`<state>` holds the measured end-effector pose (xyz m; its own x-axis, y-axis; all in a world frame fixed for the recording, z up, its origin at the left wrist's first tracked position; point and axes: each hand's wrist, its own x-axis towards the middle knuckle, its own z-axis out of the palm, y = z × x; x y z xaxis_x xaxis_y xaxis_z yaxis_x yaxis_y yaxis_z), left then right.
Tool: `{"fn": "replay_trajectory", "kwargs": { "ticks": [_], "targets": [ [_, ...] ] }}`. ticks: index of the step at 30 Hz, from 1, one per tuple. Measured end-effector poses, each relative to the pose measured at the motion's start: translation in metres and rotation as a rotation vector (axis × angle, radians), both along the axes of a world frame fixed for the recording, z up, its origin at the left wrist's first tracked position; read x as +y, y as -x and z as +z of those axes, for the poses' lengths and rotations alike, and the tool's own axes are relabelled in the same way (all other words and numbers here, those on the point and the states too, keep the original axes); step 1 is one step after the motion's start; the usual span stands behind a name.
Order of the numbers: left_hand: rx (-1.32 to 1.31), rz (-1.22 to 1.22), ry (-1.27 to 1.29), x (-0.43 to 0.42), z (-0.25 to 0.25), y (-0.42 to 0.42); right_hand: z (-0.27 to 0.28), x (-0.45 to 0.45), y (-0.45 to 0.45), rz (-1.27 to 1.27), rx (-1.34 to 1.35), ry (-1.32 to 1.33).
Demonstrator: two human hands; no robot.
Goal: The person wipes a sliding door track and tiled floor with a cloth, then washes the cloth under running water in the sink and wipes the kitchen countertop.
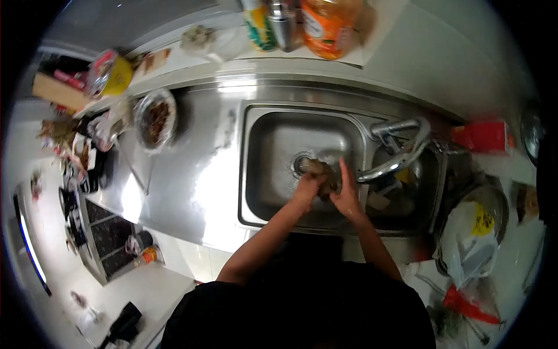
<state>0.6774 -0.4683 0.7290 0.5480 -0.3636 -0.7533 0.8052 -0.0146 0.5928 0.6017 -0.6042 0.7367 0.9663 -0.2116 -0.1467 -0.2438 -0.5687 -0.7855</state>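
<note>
Both of my hands are over the left basin of the steel sink [243, 168]. My left hand [307, 191] is closed round a brown, lumpy, wet-looking thing [326, 177], whose kind is blurred. On the other side of it, my right hand [347, 198] has its fingers stretched out and its thumb close to the brown thing; whether they touch, I cannot tell. The tap's spout [381, 170] ends just right of my right hand. Beyond my left hand lies the drain [302, 163], partly covered by the brown thing.
A second basin [401, 218] under the tap holds some items. To the left, a plastic-lined bowl [156, 121] of dark bits stands on the steel counter [197, 157]. Bottles, including an orange-labelled one [330, 29], line the back ledge. A white plastic bag [471, 244] sits at right.
</note>
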Motion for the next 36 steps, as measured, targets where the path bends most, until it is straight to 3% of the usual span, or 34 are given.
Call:
{"fn": "replay_trajectory", "kwargs": {
  "ticks": [1,3,5,7,10,11,14,17,18,19,21,23,24,25,26,27,29,30,32,35,36],
  "targets": [
    [-0.002,-0.002,-0.007,0.001,0.016,0.0,-0.005,0.009,0.001,0.008,0.037,-0.357],
    [0.041,0.015,0.066,0.005,0.011,0.002,-0.053,0.028,0.001,-0.231,-0.106,-1.255],
    [0.022,0.149,0.194,0.01,0.021,0.001,-0.09,0.013,-0.001,-0.118,0.075,-1.113],
    [0.071,0.147,0.115,0.025,-0.019,0.0,-0.109,0.003,0.007,-0.054,0.245,-0.636],
    [0.349,0.075,0.074,0.036,-0.028,0.003,-0.034,0.01,-0.006,0.012,0.185,-0.079],
    [0.472,0.039,0.07,0.041,-0.028,0.003,-0.027,0.015,-0.009,0.071,0.118,-0.124],
    [0.649,0.133,0.436,0.043,-0.036,0.005,-0.005,0.031,-0.004,0.235,-0.033,-0.286],
    [0.658,0.179,0.385,0.04,-0.029,-0.004,0.026,0.047,0.0,0.303,-0.07,-0.505],
    [0.683,0.14,0.48,0.038,-0.063,-0.001,0.032,0.051,0.003,0.272,-0.048,-0.595],
    [0.651,0.165,0.474,0.033,-0.069,0.001,0.037,0.053,0.003,0.238,-0.024,-0.683],
    [0.585,0.214,0.454,0.034,-0.078,0.002,0.056,0.051,-0.007,0.182,-0.114,-0.526],
    [0.325,0.124,0.354,0.039,-0.053,-0.001,0.016,0.022,-0.008,0.053,-0.075,-0.325],
    [0.165,-0.005,0.256,0.042,-0.041,-0.004,-0.016,0.005,-0.004,-0.123,0.115,-0.579],
    [0.006,-0.134,0.156,0.044,-0.024,-0.006,-0.016,0.006,-0.007,-0.202,0.138,-0.698],
    [-0.154,-0.186,0.108,0.045,0.026,-0.006,-0.016,0.009,-0.012,-0.283,0.161,-0.818],
    [-0.539,-0.344,-0.094,0.039,0.012,-0.001,-0.015,0.013,-0.014,-0.365,0.187,-0.938],
    [-1.304,-0.648,-0.513,0.023,-0.03,0.015,-0.023,0.007,-0.016,-0.325,0.253,-0.844],
    [-1.324,-0.647,-0.588,0.022,-0.033,0.017,-0.021,0.007,-0.024,-0.276,0.309,-0.776],
    [-0.944,-0.892,-0.68,0.019,-0.044,0.007,-0.027,0.008,-0.028,-0.203,0.298,-0.707],
    [-0.801,-0.848,-0.55,0.027,-0.071,0.007,-0.06,0.015,-0.015,-0.122,0.113,-0.422],
    [-0.705,-0.966,-0.514,0.028,-0.08,-0.002,-0.034,0.025,-0.016,-0.033,0.092,-0.315]
  ]
}}
